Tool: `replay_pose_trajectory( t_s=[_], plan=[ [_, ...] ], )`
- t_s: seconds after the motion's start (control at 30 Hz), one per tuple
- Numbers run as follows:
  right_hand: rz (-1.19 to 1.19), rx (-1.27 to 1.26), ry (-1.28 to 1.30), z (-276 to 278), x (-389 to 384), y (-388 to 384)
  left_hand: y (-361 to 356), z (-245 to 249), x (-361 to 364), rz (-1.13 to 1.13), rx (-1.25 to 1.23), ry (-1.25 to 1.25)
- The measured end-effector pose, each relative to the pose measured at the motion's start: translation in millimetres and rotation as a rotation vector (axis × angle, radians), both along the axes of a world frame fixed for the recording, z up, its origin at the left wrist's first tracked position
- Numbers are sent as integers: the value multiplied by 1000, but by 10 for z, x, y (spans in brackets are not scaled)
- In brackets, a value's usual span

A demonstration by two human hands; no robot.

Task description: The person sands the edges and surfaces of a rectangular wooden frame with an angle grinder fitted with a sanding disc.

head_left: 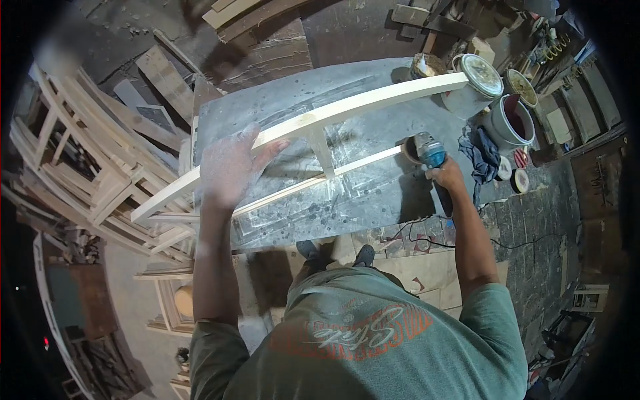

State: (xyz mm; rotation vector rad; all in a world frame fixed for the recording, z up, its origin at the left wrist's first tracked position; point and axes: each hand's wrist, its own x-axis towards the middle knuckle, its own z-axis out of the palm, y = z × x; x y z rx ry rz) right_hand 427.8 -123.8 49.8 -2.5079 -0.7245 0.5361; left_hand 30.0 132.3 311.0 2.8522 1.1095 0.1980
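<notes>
A pale wooden frame (pixel 380 97) lies across a grey worktable (pixel 293 223), its long upper rail joined by a short crosspiece to a thinner lower rail. My left hand (pixel 229 167) grips the upper rail toward the left, thumb spread along the wood and the other fingers partly hidden by glare. In my right hand (pixel 448 176) is an angle grinder (pixel 433 155) with a teal body. Its round disc (pixel 411 151) is at the right end of the lower rail. The grinder's rear end extends down beside my right wrist.
Lidded bucket (pixel 481 75), an open paint bucket (pixel 512 121) and a dark cloth (pixel 479 155) sit at the table's right end. Several wooden frames (pixel 100 167) are stacked on the left. A black cord (pixel 517 245) trails along the floor at right.
</notes>
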Motion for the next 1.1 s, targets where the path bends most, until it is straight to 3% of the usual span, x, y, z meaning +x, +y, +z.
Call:
replay_pose_trajectory(
  t_s=[0.13, 0.23, 0.33, 0.4, 0.43, 0.47, 0.53, 0.6, 0.63, 0.83, 1.03, 1.1],
  plan=[
    [-205, 172, -60, -6, 81, -383, -8, -61, -31, 21, 21, -43],
    [-250, 378, 26, 64, -176, -764, 51, -47, 2, 38, 8, -48],
    [-254, 407, 149, 297, -657, -952, 143, -173, 201, 13, 41, -111],
    [-184, 363, 96, 303, -926, -1002, 40, -190, 465, -2, 37, -171],
    [-112, 342, 289, 97, -886, -1055, -87, -179, 670, -3, 14, -198],
    [-64, 368, 292, -118, -951, -1066, -178, -134, 849, -48, -47, -179],
    [82, 267, 313, 47, -1215, -921, -329, -60, 1209, -101, -134, -117],
    [215, 259, 325, -182, -1333, -727, -436, -26, 1349, -128, -164, -94],
    [300, 205, 234, -90, -1437, -592, -472, -4, 1340, -144, -168, -115],
    [398, 96, 117, 193, -1691, 145, -160, -55, 285, -133, -101, -144],
    [391, -39, -11, 90, -1801, 712, 148, 81, -758, -25, -376, -21],
    [391, 15, -83, -90, -2017, 846, 258, -244, -867, -24, -164, -183]
  ],
)
